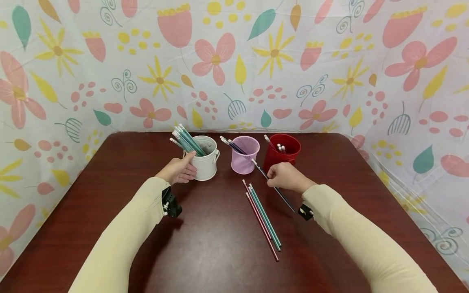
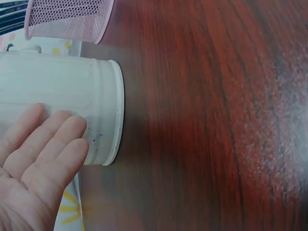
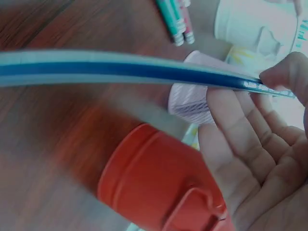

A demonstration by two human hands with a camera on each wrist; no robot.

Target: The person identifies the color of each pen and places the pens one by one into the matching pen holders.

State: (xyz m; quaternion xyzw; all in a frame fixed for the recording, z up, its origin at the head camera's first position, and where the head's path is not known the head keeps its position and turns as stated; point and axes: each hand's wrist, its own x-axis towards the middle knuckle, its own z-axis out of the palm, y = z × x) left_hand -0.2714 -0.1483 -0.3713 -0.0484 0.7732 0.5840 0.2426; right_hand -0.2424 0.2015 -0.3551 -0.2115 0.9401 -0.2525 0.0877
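Observation:
My right hand pinches a dark blue pencil between thumb and fingers, in front of the red bucket. The pencil slants, its white eraser end up and toward the pink mesh cup. In the right wrist view the blue pencil runs across above the red bucket. With fingers fairly straight, my left hand rests against the side of the white bucket, thumb near its rim. Teal pencils lean out of that bucket beside the thumb.
Loose red pencils and teal pencils lie on the dark wooden table in front of the mesh cup. Dark blue pencils lean in the mesh cup. Several eraser-tipped pencils stand in the red bucket. A flowered cloth hangs behind.

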